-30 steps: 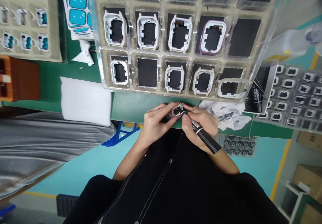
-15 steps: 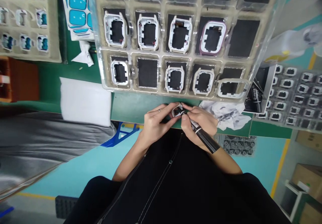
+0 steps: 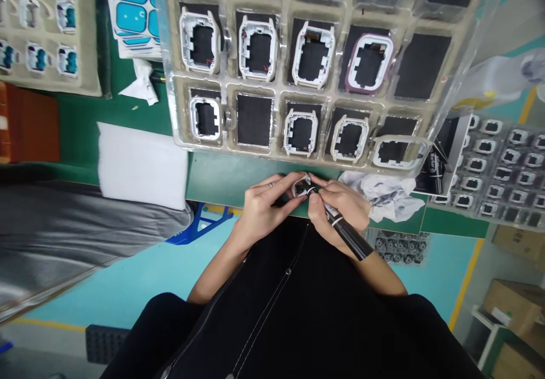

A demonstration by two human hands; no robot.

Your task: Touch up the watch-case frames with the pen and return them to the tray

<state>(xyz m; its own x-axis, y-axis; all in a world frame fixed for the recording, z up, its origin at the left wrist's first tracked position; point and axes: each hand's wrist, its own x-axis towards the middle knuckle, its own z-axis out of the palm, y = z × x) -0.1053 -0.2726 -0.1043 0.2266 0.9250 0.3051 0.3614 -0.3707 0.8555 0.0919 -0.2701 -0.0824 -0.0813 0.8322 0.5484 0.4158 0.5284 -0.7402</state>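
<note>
Two items are clamped: a pale frame [image 3: 300,187] in the left fingers [image 3: 281,186], a marker [image 3: 348,234] in the right fingers [image 3: 315,206], whose slip could misplace ink.

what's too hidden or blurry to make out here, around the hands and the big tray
All in the head view:
- Black marker: its tip is too small and dark to tell whether it touches the frame; its print is too small to read.
- Parts of the frame: covered by the fingers of the left hand.
- Big tray: cut off by the top edge.
- Grey garment: cut off by the left edge.
</note>
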